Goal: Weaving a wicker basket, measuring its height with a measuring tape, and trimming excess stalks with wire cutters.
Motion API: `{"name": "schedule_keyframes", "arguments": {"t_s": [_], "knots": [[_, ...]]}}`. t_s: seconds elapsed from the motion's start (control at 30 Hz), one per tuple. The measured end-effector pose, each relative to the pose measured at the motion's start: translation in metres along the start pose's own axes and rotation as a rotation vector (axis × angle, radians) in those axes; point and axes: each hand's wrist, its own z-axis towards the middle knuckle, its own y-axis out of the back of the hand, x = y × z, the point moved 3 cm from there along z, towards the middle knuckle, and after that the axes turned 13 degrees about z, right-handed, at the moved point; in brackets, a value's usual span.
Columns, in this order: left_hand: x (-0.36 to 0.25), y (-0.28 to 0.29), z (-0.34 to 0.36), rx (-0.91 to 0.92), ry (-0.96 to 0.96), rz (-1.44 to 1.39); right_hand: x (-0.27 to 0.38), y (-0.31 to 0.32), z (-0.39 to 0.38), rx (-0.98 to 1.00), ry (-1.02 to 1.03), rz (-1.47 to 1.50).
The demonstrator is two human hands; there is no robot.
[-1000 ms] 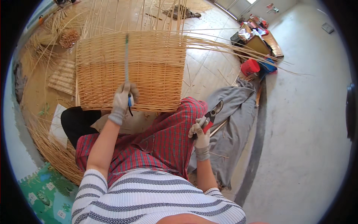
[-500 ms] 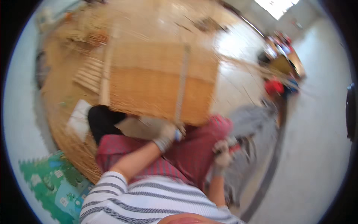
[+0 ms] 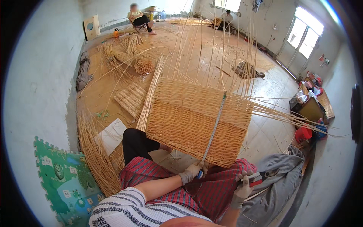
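A woven wicker panel (image 3: 181,125) leans in front of my knees, with long loose strands rising from its far edge. A steel tape measure (image 3: 213,132) is drawn out across its face, from the near edge to the far edge. My left hand (image 3: 192,172) is gloved and closed round the tape's blue case at the near edge. Beside my right thigh, my gloved right hand (image 3: 242,187) grips red-handled pruning shears (image 3: 260,178), their dark blades pointing right. A red striped cloth (image 3: 215,193) covers my lap.
Bundled canes (image 3: 90,151) lie on the left near a green foam mat (image 3: 62,178). A small woven piece (image 3: 130,99) rests beyond. Grey cloth (image 3: 264,200) lies at my right, near a red bucket (image 3: 302,133). Two people sit at the far side.
The view has swung, going from blurred to sharp, and more of the far room shows. The tape still lies across the panel, and each hand keeps its hold.
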Motion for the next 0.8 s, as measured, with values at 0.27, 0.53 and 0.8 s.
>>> {"name": "schedule_keyframes", "arguments": {"t_s": [0.27, 0.53, 0.8], "knots": [[0.006, -0.001, 0.002, 0.04, -0.007, -0.032, -0.002, 0.018, 0.011, 0.178, -0.127, 0.125], [0.008, 0.001, 0.001, 0.075, -0.023, -0.026, -0.003, 0.03, 0.014, 0.164, -0.134, 0.185], [0.001, 0.002, -0.001, 0.076, 0.025, -0.014, -0.006, 0.02, 0.014, 0.189, -0.073, 0.171]]}}
